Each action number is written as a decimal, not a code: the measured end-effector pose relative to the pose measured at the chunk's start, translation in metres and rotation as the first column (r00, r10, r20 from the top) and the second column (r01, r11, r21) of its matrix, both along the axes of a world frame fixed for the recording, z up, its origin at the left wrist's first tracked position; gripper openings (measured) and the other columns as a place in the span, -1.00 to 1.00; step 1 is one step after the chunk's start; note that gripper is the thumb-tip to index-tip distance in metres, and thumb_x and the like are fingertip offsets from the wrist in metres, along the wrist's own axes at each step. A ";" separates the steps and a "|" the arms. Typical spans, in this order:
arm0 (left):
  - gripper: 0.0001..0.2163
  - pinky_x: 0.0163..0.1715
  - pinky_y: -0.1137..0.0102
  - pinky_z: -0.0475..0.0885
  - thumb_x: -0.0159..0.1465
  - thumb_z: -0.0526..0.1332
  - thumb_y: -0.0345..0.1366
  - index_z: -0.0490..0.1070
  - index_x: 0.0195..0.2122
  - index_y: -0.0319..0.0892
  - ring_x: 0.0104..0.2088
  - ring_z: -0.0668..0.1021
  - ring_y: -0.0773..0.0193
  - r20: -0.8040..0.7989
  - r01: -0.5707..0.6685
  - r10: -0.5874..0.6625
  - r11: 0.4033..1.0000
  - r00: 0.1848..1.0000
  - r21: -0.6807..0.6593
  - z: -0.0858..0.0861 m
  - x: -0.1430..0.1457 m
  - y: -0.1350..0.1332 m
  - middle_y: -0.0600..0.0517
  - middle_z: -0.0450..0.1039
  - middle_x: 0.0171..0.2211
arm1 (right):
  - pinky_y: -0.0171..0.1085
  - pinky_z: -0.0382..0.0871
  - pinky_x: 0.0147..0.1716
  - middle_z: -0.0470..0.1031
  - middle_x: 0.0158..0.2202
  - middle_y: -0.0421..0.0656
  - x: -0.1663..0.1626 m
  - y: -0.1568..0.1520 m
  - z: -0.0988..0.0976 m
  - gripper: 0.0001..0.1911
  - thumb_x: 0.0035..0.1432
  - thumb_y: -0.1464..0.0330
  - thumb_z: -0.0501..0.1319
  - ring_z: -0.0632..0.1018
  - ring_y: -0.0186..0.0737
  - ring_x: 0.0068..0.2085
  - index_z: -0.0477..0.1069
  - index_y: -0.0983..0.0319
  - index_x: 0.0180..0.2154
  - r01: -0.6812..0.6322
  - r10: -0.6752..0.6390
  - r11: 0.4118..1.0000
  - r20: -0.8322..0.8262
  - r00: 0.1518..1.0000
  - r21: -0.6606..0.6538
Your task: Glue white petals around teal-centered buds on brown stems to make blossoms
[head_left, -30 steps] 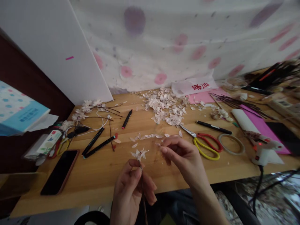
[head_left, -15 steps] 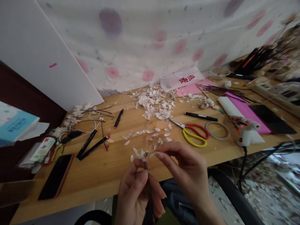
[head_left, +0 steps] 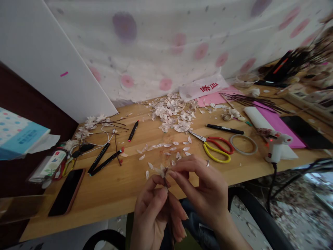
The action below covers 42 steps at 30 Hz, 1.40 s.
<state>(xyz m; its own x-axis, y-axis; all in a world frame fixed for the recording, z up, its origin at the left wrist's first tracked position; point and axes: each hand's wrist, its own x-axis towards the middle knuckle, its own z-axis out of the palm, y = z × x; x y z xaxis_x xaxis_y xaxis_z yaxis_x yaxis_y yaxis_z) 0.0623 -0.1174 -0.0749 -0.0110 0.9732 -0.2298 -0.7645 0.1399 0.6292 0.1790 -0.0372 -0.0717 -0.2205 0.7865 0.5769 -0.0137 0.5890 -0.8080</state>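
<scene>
Brown stem (head_left: 164, 181) pinched in left hand (head_left: 152, 210), pointing away | white flower (head_left: 162, 170) at far tip | right hand (head_left: 203, 187) right up against it, can't tell if pinching tbh

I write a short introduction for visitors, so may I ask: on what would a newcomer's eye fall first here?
Most likely on the heap of pale petals at the back middle of the wooden table. To its right and nearer lie the scissors, with one red and one yellow handle. Near the front edge, the left hand holds a dark stem, while the right hand has its fingertips at the small pale flower on top.
</scene>
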 end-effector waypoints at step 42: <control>-0.85 -0.57 0.63 0.53 0.33 0.43 -0.14 0.65 -0.22 -0.10 -0.61 0.64 0.42 -0.180 -0.085 0.093 0.995 0.979 0.052 -0.002 0.005 0.004 0.07 0.71 -0.50 | -0.40 0.24 -0.54 0.39 -0.51 -0.28 0.005 0.005 -0.013 -0.70 0.07 0.08 0.54 0.38 -0.40 -0.52 0.64 0.16 -0.38 -0.424 0.276 0.680 -0.327 0.904 -0.598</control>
<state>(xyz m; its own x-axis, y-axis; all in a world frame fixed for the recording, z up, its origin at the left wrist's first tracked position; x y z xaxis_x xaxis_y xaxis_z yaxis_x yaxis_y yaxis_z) 0.0669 -0.1134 -0.0767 -0.1357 0.9754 -0.1735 -0.6448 0.0460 0.7629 0.1837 -0.0325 -0.0847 -0.4997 0.8659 0.0241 -0.3088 -0.1521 -0.9389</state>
